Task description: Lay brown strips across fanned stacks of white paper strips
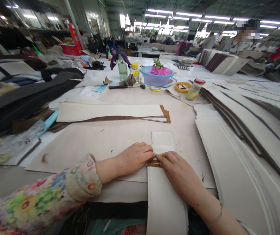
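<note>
Head view: long pale strip (166,202) is being pinched at brown bands (154,165) on tabletop (124,193) by left hand (136,156) and right hand (178,168); work seemingly being unfinished; stacked strips (105,111) lying beyond, stage unclear.

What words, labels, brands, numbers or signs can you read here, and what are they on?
None can be read with certainty.
Clear plastic at left: dark marks on or under it, too blurred to read.
Red box at back left: small pale marks, too small to read.
Long pale strip at the front: no writing visible.
</note>
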Demonstrator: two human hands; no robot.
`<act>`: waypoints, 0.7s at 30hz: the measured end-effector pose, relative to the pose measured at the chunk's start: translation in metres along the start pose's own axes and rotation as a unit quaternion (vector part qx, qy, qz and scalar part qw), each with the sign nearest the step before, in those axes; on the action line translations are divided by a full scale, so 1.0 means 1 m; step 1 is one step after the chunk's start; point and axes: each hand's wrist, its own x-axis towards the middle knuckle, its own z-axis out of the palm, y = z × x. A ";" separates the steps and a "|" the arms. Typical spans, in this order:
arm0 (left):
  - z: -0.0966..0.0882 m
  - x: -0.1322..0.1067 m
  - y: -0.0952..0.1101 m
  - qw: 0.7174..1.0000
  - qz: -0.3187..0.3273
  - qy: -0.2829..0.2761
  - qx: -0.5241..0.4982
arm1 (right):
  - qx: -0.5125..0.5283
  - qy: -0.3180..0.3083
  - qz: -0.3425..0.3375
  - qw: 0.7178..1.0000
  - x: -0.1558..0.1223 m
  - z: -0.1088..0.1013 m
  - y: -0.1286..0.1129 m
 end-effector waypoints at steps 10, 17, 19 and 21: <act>-0.013 -0.020 -0.001 1.000 -0.005 0.003 -0.020 | -0.011 0.100 0.048 0.994 -0.007 0.009 -0.001; -0.019 0.033 -0.009 0.992 -0.084 0.053 -0.081 | 0.064 0.121 0.061 0.989 -0.013 0.014 0.004; -0.014 0.048 -0.004 0.995 -0.077 0.030 -0.055 | 0.076 0.128 0.065 0.987 -0.014 0.015 0.005; -0.010 0.058 0.001 0.995 -0.091 0.007 -0.027 | 0.080 0.132 0.070 0.986 -0.015 0.016 0.005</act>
